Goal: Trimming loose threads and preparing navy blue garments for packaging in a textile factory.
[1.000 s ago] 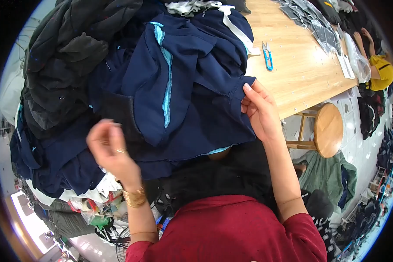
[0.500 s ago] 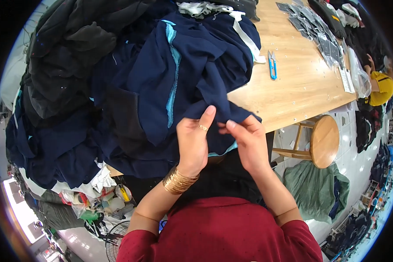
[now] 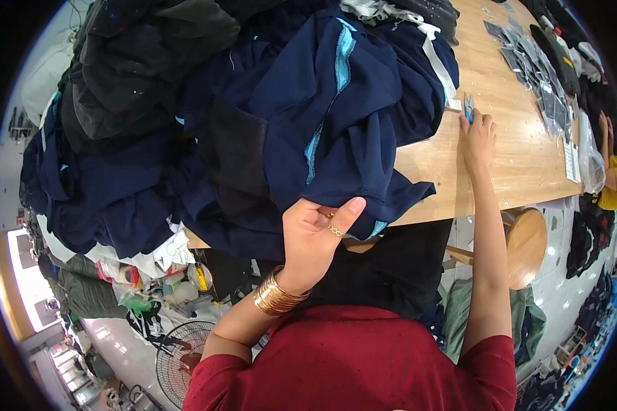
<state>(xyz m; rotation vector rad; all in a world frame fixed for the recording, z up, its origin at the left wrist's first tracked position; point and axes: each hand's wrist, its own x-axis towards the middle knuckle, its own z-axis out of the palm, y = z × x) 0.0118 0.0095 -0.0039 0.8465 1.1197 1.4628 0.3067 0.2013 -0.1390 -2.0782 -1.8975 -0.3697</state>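
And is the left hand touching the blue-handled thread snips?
No, the left hand holds the navy garment, apart from the thread snips.

Garment (image 3: 363, 154) left, snips (image 3: 469, 112) right, on table (image 3: 528, 154)

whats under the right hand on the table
Blue-handled thread snips are at the fingertips of the right hand; the blades and some blue handle show against the wooden tabletop. The fingers cover the rest, and whatever lies beneath the palm is hidden.

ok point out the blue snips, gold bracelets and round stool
Blue snips (image 3: 469, 113), head view: on the handle.
Gold bracelets (image 3: 277, 294), head view: middle of the bands.
Round stool (image 3: 528, 248), head view: wooden seat.
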